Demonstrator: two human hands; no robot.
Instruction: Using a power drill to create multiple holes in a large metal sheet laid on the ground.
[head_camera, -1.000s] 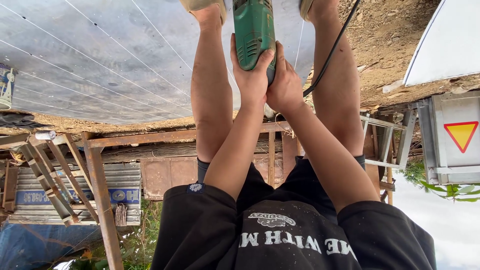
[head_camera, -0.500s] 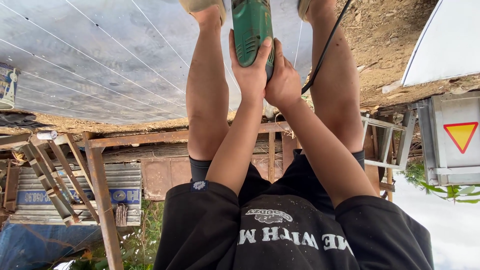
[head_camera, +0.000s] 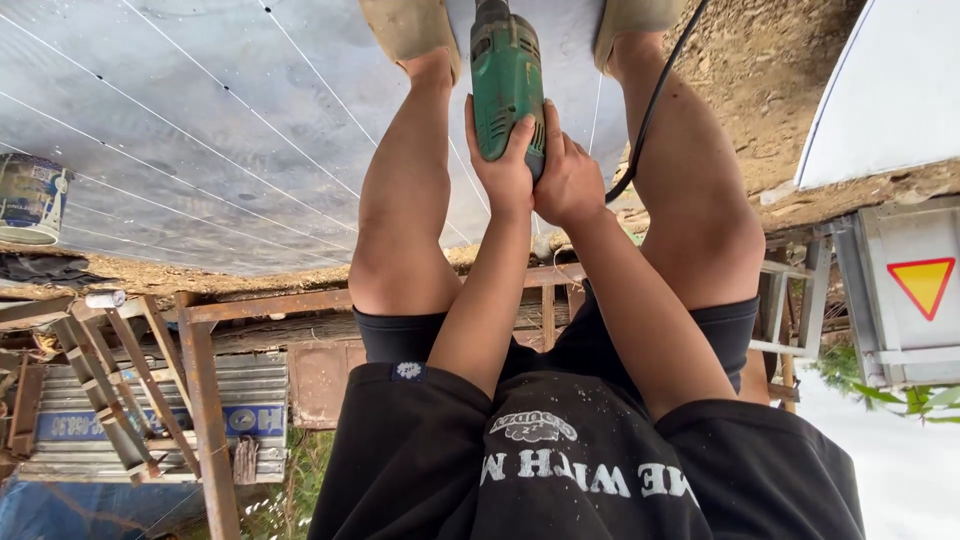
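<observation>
The view is upside down: my legs and tan shoes (head_camera: 410, 30) are at the top, standing on a grey sheet (head_camera: 200, 130) marked with thin white lines. Both my hands hold a green power tool (head_camera: 505, 70) between my feet, its nose pointing at the sheet. My left hand (head_camera: 503, 165) wraps the tool's body from the left. Touching it, my right hand (head_camera: 572, 180) grips the tool from the right. A black cord (head_camera: 645, 130) runs from the tool past my right leg.
A paint can (head_camera: 30, 200) stands on the sheet at the far left. Bare dirt (head_camera: 770, 80) borders the sheet on the right, next to a white panel (head_camera: 890, 90). A rusty metal frame (head_camera: 200, 400) and a grey box with a triangle sign (head_camera: 920, 285) lie beyond.
Both hands keep their grip on the green tool. The tool and my legs have shifted only slightly in the view.
</observation>
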